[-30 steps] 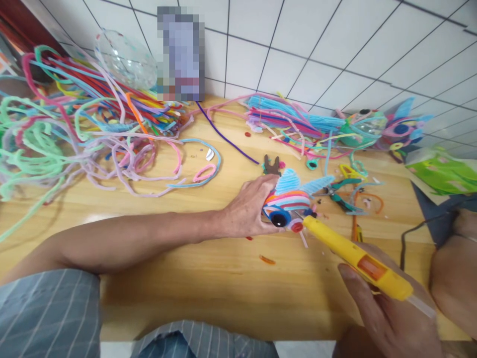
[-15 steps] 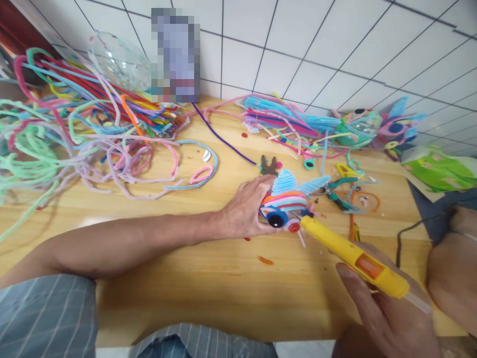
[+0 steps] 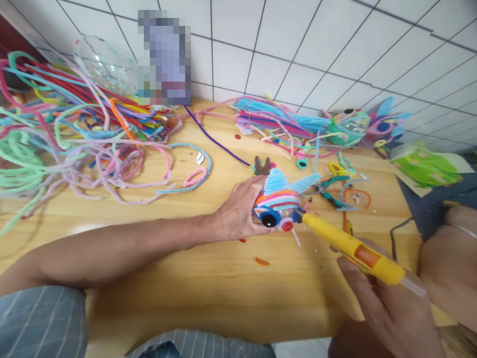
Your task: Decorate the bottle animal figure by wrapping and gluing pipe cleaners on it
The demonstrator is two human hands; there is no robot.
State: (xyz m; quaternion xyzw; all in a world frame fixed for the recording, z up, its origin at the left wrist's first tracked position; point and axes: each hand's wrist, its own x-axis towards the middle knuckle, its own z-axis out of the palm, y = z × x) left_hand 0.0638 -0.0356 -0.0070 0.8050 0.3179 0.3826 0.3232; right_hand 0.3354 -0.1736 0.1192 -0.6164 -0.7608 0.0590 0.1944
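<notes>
Against the frame a second earlier, both hands keep their posts and only the view has drifted: the left hand point(image 3: 238, 214) stays clasped around the striped pipe-cleaner fish point(image 3: 278, 201) on the wooden table point(image 3: 208, 288), and the right hand point(image 3: 387, 308) stays closed on the yellow glue gun point(image 3: 352, 246), its nozzle at the fish's front near the red button. The fish is fuzzy, rounded, banded orange, pink and blue, with ribbed blue fins and a glossy black eye. Loose chenille stems point(image 3: 74, 134) lie tangled at far left.
</notes>
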